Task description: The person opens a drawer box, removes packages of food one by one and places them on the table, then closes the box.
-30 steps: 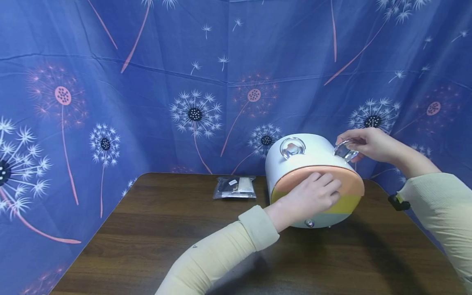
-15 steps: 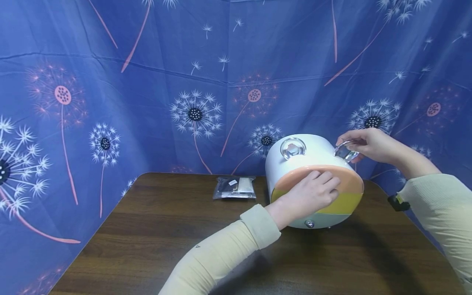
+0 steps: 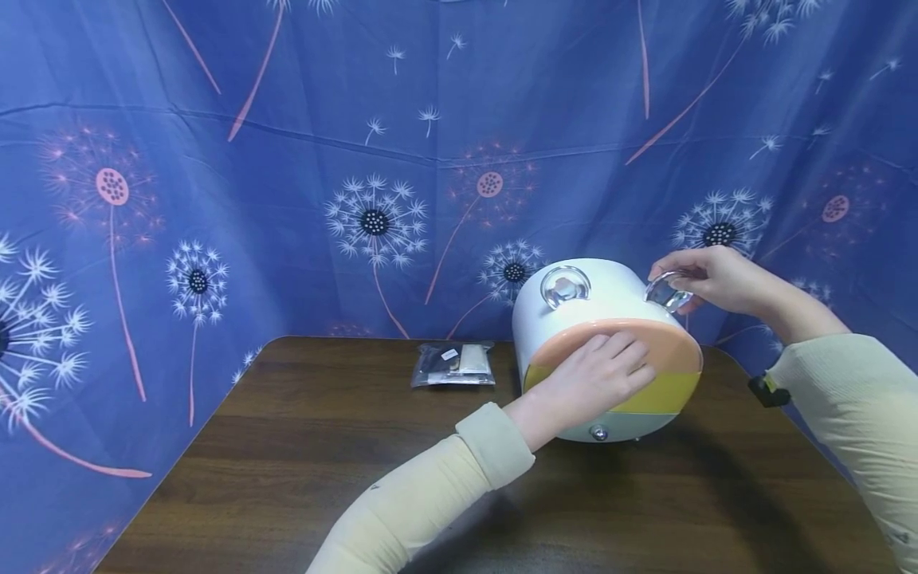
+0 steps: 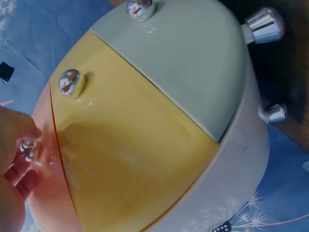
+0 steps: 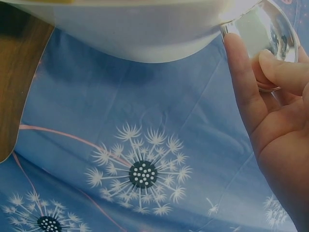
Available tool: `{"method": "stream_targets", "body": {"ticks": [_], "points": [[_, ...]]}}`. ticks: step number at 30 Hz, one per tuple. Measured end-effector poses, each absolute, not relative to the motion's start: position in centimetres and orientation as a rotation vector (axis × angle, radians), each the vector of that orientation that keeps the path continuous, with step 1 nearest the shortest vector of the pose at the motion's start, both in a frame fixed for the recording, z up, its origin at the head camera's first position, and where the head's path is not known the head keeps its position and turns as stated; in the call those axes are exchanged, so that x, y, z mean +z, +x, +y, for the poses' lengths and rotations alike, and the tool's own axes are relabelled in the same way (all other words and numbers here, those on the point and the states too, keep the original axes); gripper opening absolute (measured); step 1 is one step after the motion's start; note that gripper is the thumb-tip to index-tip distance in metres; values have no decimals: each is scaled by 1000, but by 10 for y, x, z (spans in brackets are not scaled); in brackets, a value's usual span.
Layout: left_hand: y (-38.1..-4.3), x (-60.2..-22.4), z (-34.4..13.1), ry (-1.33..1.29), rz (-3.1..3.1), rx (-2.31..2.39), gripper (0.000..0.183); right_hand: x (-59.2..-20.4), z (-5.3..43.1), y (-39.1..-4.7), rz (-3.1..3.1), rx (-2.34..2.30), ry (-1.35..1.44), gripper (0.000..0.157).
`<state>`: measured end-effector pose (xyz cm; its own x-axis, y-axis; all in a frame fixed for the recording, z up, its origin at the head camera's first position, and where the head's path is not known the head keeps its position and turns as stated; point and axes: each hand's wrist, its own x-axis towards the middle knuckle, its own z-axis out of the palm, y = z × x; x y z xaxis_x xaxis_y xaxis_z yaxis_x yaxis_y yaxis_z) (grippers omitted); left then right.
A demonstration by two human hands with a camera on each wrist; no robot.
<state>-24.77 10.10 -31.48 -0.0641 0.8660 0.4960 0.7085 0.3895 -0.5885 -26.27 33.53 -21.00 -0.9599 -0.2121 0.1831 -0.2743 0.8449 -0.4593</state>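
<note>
The white cabinet is set on the counter, right of the middle of the head view. Should the orange front be pulled more sharply than the body is steadied, the whole cabinet could be dragged or tipped forward, since it seems to be borne on small chrome feet. A slip is also to be feared at the polished knob, by which little surface is offered to the grip. The silver disc might be strained too, and loosened if lightly fixed.

The left hand is extended from the bottom edge of the frame, its forearm slanted up to the right; its fingers are bent and nearly closed, with the knob pinched between them and the thumb. The right hand is extended leftward from the right edge. By its fingers the disc is gripped, the thumb laid across the face and another finger set along the rim. How firmly either is held cannot be told.
</note>
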Motion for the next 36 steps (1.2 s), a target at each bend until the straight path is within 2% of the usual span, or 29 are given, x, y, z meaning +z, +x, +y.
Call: {"method": "stream_targets", "body": {"ticks": [8, 17, 36], "points": [[-244, -327, 93, -1316, -1720, 232, 32, -210, 335, -263, -2886, 731, 393, 30], [-240, -340, 89, -1385, -1702, 236, 32, -210, 334, -262, -2893, 734, 386, 31], [-254, -366, 96, -1370, -1703, 299, 31, -211, 335, -263, -2903, 753, 363, 31]]}}
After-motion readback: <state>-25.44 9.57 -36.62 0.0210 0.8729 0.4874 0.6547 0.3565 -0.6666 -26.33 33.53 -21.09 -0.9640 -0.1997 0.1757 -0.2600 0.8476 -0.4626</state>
